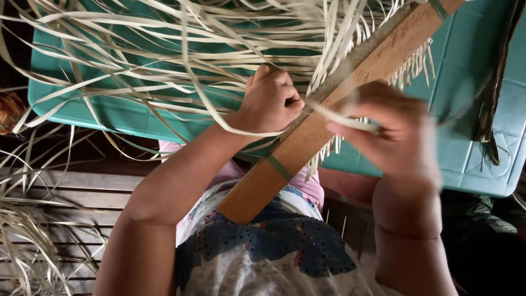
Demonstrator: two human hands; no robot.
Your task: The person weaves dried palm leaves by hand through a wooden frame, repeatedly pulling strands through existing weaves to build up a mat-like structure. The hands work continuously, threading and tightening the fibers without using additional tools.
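Note:
A long wooden bar (pixel 307 137) slants from my lap up to the top right, with a green band around it and a fringe of short pale strip ends along its lower edge. My left hand (pixel 272 101) is fisted on pale leaf strips (pixel 181 55) just left of the bar. My right hand (pixel 397 131), blurred, pinches one pale strip (pixel 345 119) that runs across the bar towards the left hand. Many long strips fan out to the upper left.
A teal plastic table (pixel 466 159) lies under the bar and strips. A dark dried leaf (pixel 490 104) hangs at the right. More loose strips (pixel 27 230) lie on wooden slats (pixel 82 192) at the lower left. My patterned clothing (pixel 274 252) fills the bottom.

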